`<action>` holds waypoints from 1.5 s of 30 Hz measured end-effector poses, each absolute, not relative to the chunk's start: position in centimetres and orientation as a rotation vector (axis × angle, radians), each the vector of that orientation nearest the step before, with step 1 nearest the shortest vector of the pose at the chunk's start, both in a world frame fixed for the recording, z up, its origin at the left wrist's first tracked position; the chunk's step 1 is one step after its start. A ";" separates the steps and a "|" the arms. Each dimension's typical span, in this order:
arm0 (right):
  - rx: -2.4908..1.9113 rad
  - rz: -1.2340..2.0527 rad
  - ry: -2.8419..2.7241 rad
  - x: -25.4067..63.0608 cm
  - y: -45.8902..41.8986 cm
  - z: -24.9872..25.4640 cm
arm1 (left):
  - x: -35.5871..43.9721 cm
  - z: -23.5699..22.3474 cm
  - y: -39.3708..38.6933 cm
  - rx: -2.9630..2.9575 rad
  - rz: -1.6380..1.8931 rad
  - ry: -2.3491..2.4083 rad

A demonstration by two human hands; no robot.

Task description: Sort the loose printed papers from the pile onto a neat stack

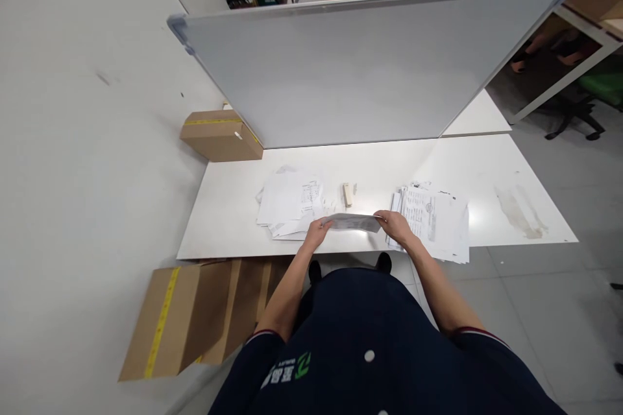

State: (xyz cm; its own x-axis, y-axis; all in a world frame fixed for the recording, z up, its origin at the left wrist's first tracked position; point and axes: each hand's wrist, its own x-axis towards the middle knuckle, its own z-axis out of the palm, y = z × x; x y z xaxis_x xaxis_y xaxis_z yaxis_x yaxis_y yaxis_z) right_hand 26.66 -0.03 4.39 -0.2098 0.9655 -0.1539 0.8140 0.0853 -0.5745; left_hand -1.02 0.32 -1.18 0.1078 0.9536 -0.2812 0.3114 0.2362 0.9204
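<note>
A sheet of paper (351,222) is stretched between my two hands, above the front edge of the white table. My left hand (317,233) pinches its left end; my right hand (393,225) grips the right end. The sheet is tilted, so its print is too small to read. Beside my left hand lies a loose pile of papers (287,201), fanned out unevenly. A second pile of printed papers (438,220) sits by my right hand and overhangs the front edge. Between the piles, just beyond the sheet, lies a small pale block (347,194).
A whiteboard (341,71) rises at the back of the white table (219,220). One cardboard box (224,139) stands at the table's left end. More cardboard boxes (165,318) are on the floor at front left. A stained patch (520,211) marks the right end.
</note>
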 end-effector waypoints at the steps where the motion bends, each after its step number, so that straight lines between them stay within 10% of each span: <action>1: -1.773 0.884 -2.047 26.8 0.0 4.6 | -1.0 -1.0 0.5 1.256 0.758 1.437; 12: -1.537 1.959 -0.839 27.6 -3.1 2.0 | -0.6 -0.8 2.2 1.219 0.437 1.409; 45: -1.631 1.471 0.066 22.7 -7.0 -3.8 | 5.4 -0.6 6.1 1.870 -0.173 1.623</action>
